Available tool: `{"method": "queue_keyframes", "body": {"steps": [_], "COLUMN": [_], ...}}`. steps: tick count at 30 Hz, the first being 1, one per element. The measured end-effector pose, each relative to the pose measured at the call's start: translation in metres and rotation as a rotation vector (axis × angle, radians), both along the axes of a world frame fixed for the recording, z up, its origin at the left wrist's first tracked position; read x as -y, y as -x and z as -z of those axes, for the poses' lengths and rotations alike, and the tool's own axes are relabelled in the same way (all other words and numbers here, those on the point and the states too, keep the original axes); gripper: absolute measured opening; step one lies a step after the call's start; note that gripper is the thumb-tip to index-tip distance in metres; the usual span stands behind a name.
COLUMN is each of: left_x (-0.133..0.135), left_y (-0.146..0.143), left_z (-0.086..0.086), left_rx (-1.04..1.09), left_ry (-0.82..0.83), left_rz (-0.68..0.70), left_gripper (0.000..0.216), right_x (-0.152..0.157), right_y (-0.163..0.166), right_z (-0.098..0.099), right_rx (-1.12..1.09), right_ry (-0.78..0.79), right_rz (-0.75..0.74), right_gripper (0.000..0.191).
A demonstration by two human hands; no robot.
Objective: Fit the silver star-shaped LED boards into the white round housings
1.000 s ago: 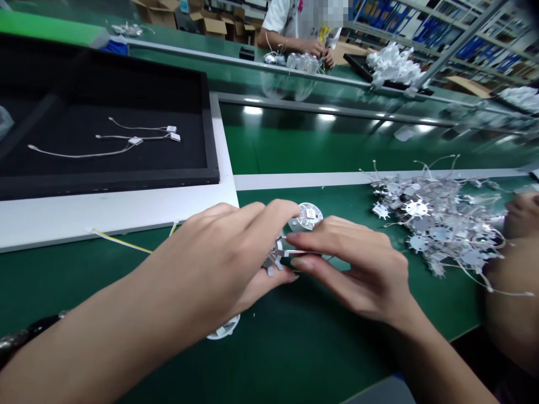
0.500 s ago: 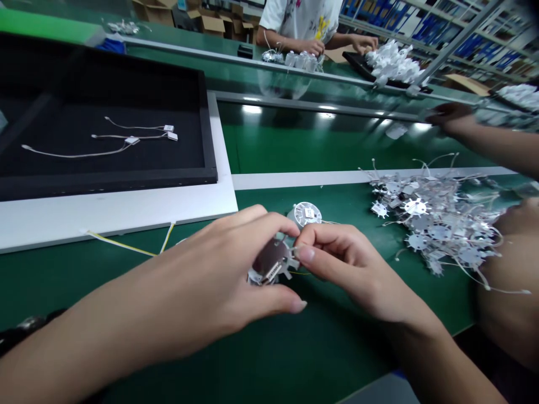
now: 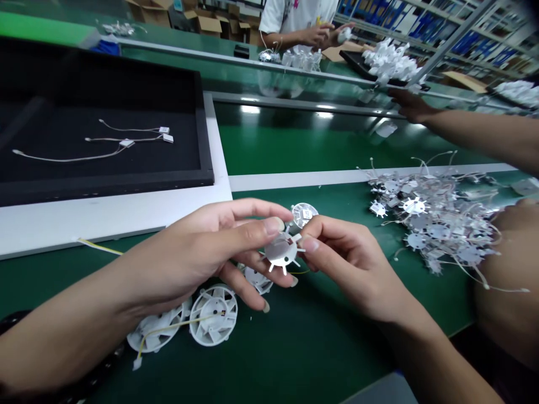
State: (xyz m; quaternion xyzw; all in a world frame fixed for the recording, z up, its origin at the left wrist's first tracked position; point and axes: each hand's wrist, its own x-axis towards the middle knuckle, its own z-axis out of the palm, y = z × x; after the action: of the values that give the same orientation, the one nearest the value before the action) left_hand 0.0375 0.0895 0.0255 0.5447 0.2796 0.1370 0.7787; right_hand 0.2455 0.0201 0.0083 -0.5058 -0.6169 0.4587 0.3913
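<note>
My left hand (image 3: 202,252) and my right hand (image 3: 349,264) together pinch a small silver star-shaped metal disc (image 3: 282,251) just above the green mat. The left thumb and fingers grip its left edge, and the right thumb and forefinger grip its right edge. Beneath my left hand lie white round plastic housings (image 3: 213,314) with a yellow-white wire running across them. Another small round white part (image 3: 304,214) sits on the mat just beyond the disc.
A pile of the same star-shaped discs with wires (image 3: 433,224) lies at the right. A black tray (image 3: 206,140) holding thin wired parts is at the left. Another person's arm (image 3: 471,132) reaches over the belt at right, and a co-worker (image 3: 303,22) works across it.
My left hand has lifted and opened out, uncovering the white housings beneath it. The disc has turned its flat silver face up. The neighbour's arm has reached further left over the belt.
</note>
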Motion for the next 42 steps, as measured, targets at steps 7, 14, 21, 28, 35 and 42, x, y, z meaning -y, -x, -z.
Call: {"method": "queue_keyframes", "body": {"steps": [7,14,21,28,35,42], "left_x": [-0.002,0.003,0.014,0.016,0.014,0.016], "left_y": [-0.001,0.001,-0.008,-0.011,-0.009,-0.007], "left_z": [0.008,0.011,0.009,0.010,0.010,0.011], "left_rx": [-0.007,-0.055,-0.016,0.051,0.023,-0.067], "left_ry": [-0.229,-0.313,-0.005,0.222,0.033,-0.115], "left_rz": [-0.199,-0.244,-0.311,-0.256,-0.347,-0.361], "left_gripper": [0.017,0.020,0.024,0.028,0.017,0.030], "right_x": [0.002,0.001,-0.005,-0.008,-0.009,-0.008], "right_y": [-0.001,0.004,0.005,0.003,-0.005,0.000], "right_z": [0.007,0.015,0.025,0.027,0.014,0.023], "right_rx": [-0.021,0.257,0.525,0.662,0.588,0.667], "right_ry": [-0.122,-0.626,-1.012,-1.067,-0.870,-1.019], "right_rz": [-0.021,-0.015,0.101,0.142,-0.047,0.145], "right_gripper": [0.022,0.035,0.037,0.036,0.042,0.038]}}
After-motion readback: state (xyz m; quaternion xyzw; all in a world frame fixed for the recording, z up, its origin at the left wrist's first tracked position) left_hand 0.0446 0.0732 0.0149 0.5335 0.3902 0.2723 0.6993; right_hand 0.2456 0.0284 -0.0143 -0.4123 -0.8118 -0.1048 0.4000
